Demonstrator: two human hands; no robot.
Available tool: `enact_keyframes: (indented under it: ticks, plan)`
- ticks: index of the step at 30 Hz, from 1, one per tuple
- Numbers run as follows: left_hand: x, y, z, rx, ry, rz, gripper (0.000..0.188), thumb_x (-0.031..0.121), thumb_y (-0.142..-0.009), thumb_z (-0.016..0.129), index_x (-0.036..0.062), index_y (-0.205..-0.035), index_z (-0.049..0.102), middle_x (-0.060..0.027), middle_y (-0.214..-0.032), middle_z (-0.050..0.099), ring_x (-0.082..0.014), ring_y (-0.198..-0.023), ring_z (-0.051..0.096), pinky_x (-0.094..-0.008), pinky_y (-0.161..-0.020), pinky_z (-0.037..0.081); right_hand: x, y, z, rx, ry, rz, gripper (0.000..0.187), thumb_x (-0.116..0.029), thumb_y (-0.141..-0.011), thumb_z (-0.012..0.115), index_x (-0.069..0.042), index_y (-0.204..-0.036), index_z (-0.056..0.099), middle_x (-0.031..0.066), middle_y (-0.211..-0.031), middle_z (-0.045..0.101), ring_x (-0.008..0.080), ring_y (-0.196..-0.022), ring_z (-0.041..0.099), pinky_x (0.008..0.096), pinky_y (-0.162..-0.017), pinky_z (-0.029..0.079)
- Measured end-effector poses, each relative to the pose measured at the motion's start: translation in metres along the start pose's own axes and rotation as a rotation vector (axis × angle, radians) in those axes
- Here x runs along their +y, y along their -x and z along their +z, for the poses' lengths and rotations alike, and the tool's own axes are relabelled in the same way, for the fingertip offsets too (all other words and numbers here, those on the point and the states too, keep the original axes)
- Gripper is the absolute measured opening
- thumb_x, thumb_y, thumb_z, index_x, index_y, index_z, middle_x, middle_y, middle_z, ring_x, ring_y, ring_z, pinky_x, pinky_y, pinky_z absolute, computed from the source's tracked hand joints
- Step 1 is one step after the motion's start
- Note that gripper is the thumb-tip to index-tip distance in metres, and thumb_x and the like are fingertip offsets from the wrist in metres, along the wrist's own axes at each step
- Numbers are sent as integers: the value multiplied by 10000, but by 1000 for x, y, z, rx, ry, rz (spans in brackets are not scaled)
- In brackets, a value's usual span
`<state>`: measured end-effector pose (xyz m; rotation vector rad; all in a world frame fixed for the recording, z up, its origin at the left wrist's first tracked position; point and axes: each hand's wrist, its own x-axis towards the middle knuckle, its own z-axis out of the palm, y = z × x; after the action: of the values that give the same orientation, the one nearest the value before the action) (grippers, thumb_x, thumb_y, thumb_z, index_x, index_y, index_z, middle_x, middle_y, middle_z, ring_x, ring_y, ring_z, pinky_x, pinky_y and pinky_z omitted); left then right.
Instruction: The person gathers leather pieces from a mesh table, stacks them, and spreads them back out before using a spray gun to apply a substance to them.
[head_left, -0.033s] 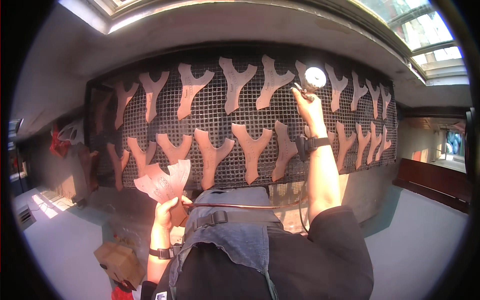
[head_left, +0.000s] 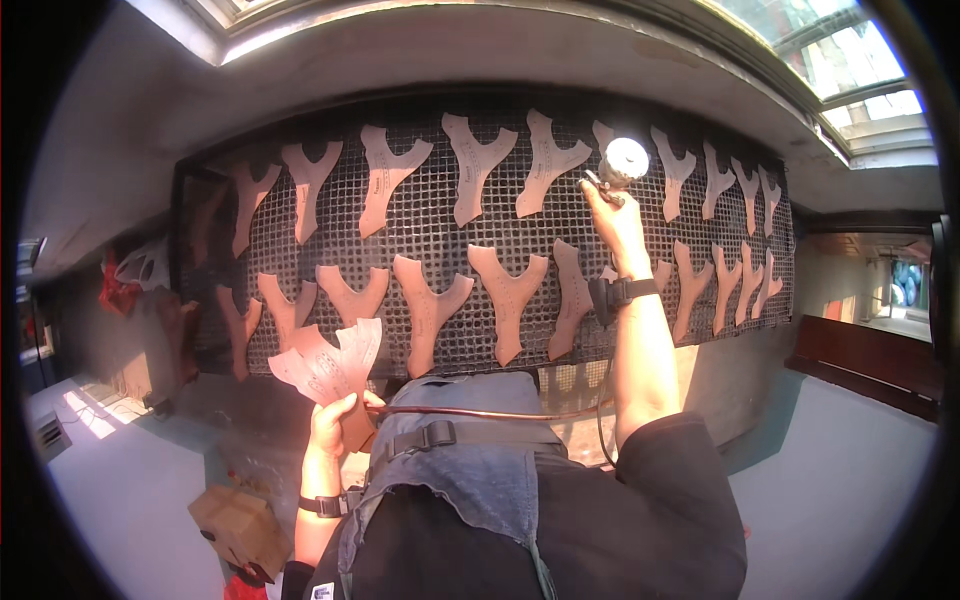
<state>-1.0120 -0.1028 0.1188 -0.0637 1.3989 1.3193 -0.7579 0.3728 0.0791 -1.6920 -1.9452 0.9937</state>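
Observation:
My right hand (head_left: 616, 225) is raised over the far row of the rack, its fingers closed on a spray gun (head_left: 607, 190) with a round, bright metal cup (head_left: 626, 158) on top. Behind that cup, one Y-shaped piece is partly hidden. Close to my waist, my left hand (head_left: 329, 425) grips a fanned stack of flat, pinkish-brown Y-shaped pieces (head_left: 330, 365) by their stems. Two rows of matching Y-shaped pieces (head_left: 508, 295) lie apart from each other on a dark mesh rack (head_left: 450, 232). My right forearm covers part of the near row.
A reddish-brown hose (head_left: 480, 411) crosses in front of my apron (head_left: 470, 480), toward my right arm. On the floor at lower left is a cardboard box (head_left: 238, 528). A wall with windows (head_left: 850, 60) borders the rack's far side. A dark red bench (head_left: 865, 362) is at right.
My right hand and the spray gun have shifted very slightly left against the rack. My left hand keeps its hold on the stack in the same place.

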Motion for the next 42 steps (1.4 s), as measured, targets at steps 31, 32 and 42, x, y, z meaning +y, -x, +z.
enact_keyframes:
  ticks: [31, 32, 42]
  plan:
    - [37, -13, -39, 77, 60, 4, 347, 221, -862, 644, -97, -980, 716, -221, -950, 745, -326, -899, 715, -417, -876, 553, -71, -56, 99, -183, 89, -225, 447, -504, -921, 703, -64, -955, 773, 171, -862, 751, 329, -856, 747, 396, -774, 563]
    - [35, -14, -39, 78, 59, 0, 347, 221, -862, 644, -97, -980, 716, -221, -950, 745, -326, -899, 715, -417, -876, 553, -67, -58, 97, -175, 97, -213, 448, -506, -920, 703, -64, -952, 773, 172, -871, 752, 328, -863, 746, 398, -776, 564]
    - [31, -7, -35, 148, 58, -1, 363, 230, -860, 654, -104, -992, 711, -221, -948, 744, -328, -891, 718, -410, -864, 557, -96, -101, 112, -18, -96, -293, 382, -440, -929, 737, -78, -1044, 778, 165, -891, 763, 247, -869, 758, 359, -800, 553]
